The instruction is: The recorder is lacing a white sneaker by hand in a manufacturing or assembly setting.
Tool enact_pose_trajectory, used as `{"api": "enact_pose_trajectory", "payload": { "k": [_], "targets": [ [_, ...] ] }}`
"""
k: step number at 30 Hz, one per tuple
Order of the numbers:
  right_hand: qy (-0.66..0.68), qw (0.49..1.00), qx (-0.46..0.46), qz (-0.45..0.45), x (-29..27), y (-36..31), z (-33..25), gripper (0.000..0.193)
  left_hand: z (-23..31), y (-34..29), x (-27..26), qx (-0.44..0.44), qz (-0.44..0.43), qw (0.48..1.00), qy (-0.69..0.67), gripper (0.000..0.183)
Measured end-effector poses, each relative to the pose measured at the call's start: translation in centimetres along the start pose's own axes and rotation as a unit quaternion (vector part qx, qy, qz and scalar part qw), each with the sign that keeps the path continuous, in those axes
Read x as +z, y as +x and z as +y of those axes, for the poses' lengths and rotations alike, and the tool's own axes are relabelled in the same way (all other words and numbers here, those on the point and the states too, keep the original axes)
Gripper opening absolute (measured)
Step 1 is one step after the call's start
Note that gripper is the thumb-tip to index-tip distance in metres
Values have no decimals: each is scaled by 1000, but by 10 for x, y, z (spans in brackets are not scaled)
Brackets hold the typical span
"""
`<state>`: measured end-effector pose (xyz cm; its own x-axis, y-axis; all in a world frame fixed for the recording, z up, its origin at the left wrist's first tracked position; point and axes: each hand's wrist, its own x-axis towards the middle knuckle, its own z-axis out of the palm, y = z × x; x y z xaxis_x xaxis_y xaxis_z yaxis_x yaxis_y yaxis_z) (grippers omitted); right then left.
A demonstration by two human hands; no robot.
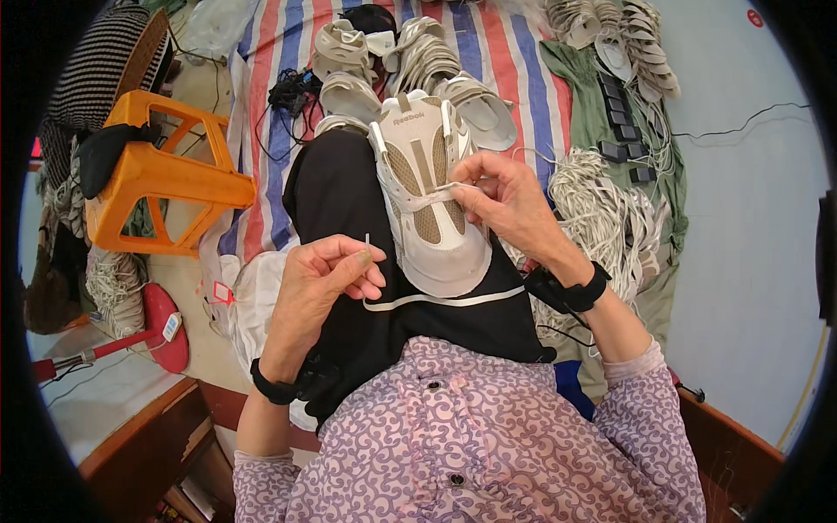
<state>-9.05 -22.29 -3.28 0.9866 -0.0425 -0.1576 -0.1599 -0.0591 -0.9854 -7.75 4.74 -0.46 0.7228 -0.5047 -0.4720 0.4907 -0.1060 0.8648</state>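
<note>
A white and beige shoe upper (446,261) without a visible sole rests on my black-trousered lap, toe toward me. My left hand (324,275), left of the shoe, pinches one end of a flat white shoelace (436,300), with the tip poking up above the fingers. From there the lace runs across my lap below the toe. My right hand (510,205) lies against the shoe's right side, thumb and fingers pinched on a part of the lace at the lowest eyelets. Its fingers partly hide the eyelets there.
Stacked shoe uppers (427,57) lie ahead on a striped sheet (270,113). A large bundle of white laces (584,196) sits to the right, near small black boxes (617,113). An orange stool (157,200) and a red round base (166,327) stand at left.
</note>
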Motion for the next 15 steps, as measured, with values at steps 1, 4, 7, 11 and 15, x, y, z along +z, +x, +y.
{"api": "enact_pose_trajectory", "payload": {
  "k": [1,4,7,11,15],
  "targets": [
    [-7,1000,3,-5,-2,0,3,7,1,1,0,0,0,1000,-1,21],
    [-13,1000,12,-12,-4,0,4,6,4,2,2,-9,4,1000,6,21],
    [-84,995,-57,-2,-2,5,16,4,4,3,1,-5,-4,1000,1,21],
    [-235,951,-193,45,10,3,11,7,-1,4,-3,-4,-2,1000,-7,21],
    [-276,931,-237,43,14,4,7,8,1,6,-2,-3,-9,1000,-13,21]
  ]
}}
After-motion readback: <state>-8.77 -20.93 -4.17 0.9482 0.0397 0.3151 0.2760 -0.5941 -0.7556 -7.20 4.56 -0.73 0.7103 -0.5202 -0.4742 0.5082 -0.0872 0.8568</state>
